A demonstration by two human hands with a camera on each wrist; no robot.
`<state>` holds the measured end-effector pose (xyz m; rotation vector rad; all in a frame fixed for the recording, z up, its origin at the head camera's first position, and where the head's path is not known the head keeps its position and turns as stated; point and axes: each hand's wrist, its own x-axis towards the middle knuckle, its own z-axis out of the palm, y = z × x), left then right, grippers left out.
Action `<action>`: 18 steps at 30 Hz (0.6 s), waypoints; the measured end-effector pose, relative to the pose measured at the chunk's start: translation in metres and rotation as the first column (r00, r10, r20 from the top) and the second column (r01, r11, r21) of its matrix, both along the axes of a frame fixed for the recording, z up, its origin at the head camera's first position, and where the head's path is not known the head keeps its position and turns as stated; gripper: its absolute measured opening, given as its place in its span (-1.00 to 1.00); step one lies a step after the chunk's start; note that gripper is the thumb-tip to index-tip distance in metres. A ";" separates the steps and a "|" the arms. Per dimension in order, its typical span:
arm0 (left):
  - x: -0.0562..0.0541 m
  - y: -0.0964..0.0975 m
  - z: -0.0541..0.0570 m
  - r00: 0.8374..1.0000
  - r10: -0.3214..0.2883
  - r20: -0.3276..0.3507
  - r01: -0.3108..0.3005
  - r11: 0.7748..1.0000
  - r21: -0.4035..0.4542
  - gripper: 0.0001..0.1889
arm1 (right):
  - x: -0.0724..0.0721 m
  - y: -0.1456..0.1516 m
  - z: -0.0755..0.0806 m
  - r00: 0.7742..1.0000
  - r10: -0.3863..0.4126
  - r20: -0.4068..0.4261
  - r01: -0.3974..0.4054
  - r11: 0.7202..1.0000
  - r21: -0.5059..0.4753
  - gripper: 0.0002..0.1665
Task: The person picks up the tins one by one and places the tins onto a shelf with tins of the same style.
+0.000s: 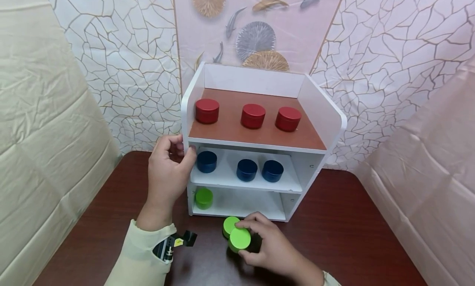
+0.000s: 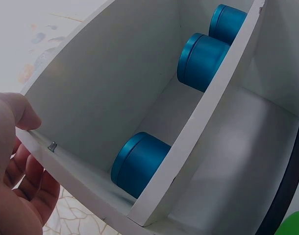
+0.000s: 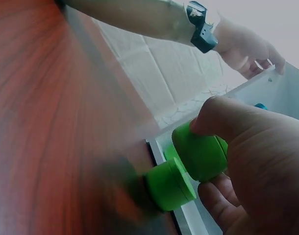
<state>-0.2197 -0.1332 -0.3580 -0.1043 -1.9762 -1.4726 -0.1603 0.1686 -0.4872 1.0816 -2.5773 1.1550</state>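
My left hand (image 1: pixel 167 172) grips the left side panel of a white shelf unit (image 1: pixel 322 108), thumb at the front edge and fingers around the outside. Between thumb and fingers of my right hand (image 1: pixel 274 247), a round green tin (image 1: pixel 240 239) is pinched in front of the unit. A second green tin (image 1: pixel 230 224) stands on the table just behind it, partly covered by the held one. On the bottom shelf, at the left end, sits another green tin (image 1: pixel 204 198). The right wrist view shows the held tin (image 3: pixel 201 152) tilted above the tabletop.
Three blue tins (image 1: pixel 246 170) stand on the middle shelf. Three red tins (image 1: pixel 253 116) line the brown top board. The unit stands on a dark red-brown table (image 1: pixel 334 220), with patterned cloth (image 1: pixel 130 71) behind and plain cloth at both sides.
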 end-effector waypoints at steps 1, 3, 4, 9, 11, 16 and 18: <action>0.000 0.000 0.000 1.000 0.000 0.000 0.000 1.000 -0.001 -0.64 | -0.001 0.001 0.001 1.000 -0.004 0.004 0.004 1.000 -0.001 -0.21; 0.000 0.000 0.000 1.000 -0.001 0.000 0.001 1.000 0.000 -0.64 | -0.004 0.002 0.002 1.000 -0.015 0.011 0.015 1.000 -0.001 -0.21; 0.000 0.000 0.000 1.000 -0.001 0.000 0.001 1.000 0.000 -0.64 | -0.005 0.002 0.004 1.000 -0.024 0.019 0.024 1.000 0.001 -0.22; -0.001 0.000 0.000 1.000 -0.005 -0.004 0.005 1.000 0.004 -0.64 | -0.012 0.005 0.010 0.993 -0.074 0.090 0.074 0.997 0.003 -0.25; -0.001 0.000 -0.001 1.000 -0.008 -0.007 0.009 1.000 0.010 -0.65 | -0.014 0.005 0.012 0.990 -0.090 0.104 0.090 0.996 0.002 -0.25; -0.001 -0.001 -0.001 1.000 -0.013 -0.012 0.014 1.000 0.019 -0.67 | -0.020 0.005 0.014 0.989 -0.108 0.101 0.110 0.994 -0.012 -0.24; -0.001 -0.001 -0.001 1.000 -0.013 -0.012 0.013 1.000 0.019 -0.67 | -0.021 0.004 0.016 0.988 -0.111 0.105 0.114 0.993 -0.021 -0.24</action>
